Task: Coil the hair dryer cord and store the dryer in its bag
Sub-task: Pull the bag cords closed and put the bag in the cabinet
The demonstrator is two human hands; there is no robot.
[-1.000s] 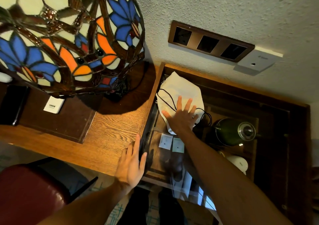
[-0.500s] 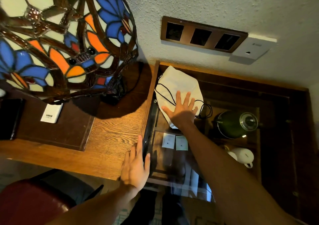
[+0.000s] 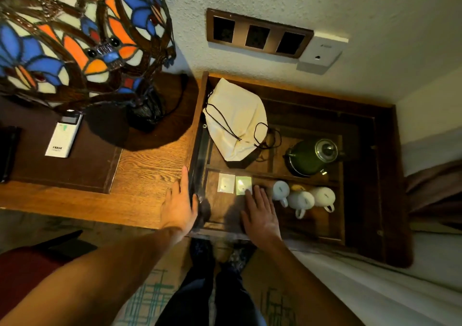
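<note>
While both forearms reach forward over dark trousers and a patterned floor, the left hand (image 3: 178, 207) lies flat with fingers spread on the near edge of the wooden surface (image 3: 147, 165), its grip open and holding nothing, its thumb side against the rim of the glass-topped compartment tray (image 3: 360, 165). The right hand (image 3: 261, 212) rests palm down, fingers loosely extended, on the glass above the near row, grip likewise open and empty. Just past its fingertips sit two small square packets (image 3: 235, 182), and to their right three white mugs (image 3: 302, 197) stand close together. One row farther back, a green kettle (image 3: 311, 157) with a glass lid occupies the right compartment. To its left the white drawstring bag (image 3: 236, 123) lies on top of the glass at the far left corner, bulging and drawn shut, its black cords trailing in loops toward the kettle; what it contains cannot be seen. On the surface to the left, a dark leather mat carries a white remote (image 3: 64, 138) and the base of a stained-glass lamp (image 3: 75, 33) with blue and orange flowers. Behind everything rises a rough plaster wall with a bronze three-gang switch panel (image 3: 258, 36) and a white wall unit (image 3: 322, 52) beside it. White bedding shows at the right edge.
</note>
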